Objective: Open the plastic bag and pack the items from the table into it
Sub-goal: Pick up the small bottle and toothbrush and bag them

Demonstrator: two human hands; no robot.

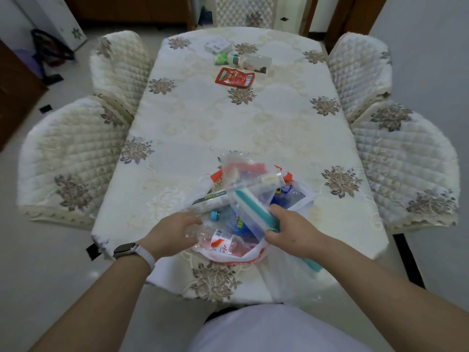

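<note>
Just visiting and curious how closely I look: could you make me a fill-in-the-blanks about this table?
The right hand grips a clear pouch over the open plastic ___.
The watch sits on the ___ wrist.
The far packet is ___.
The far bottle lies on its ___.
Missing: bag; left; red; side.

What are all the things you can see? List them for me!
plastic bag: one, white and red, near table edge
bottles: at least two, clear, inside bag
clear pouch: one, teal strip, over bag
red sachet: one, red, far end
lying bottle: one, clear, far end
small box: one, whitish, far end
green packet: one, green, beside lying bottle
table: one, cream flowered cloth, centre
chairs: five, cream quilted, around table
left hand: one, watch on wrist, at bag's rim
right hand: one, grips clear pouch
</note>
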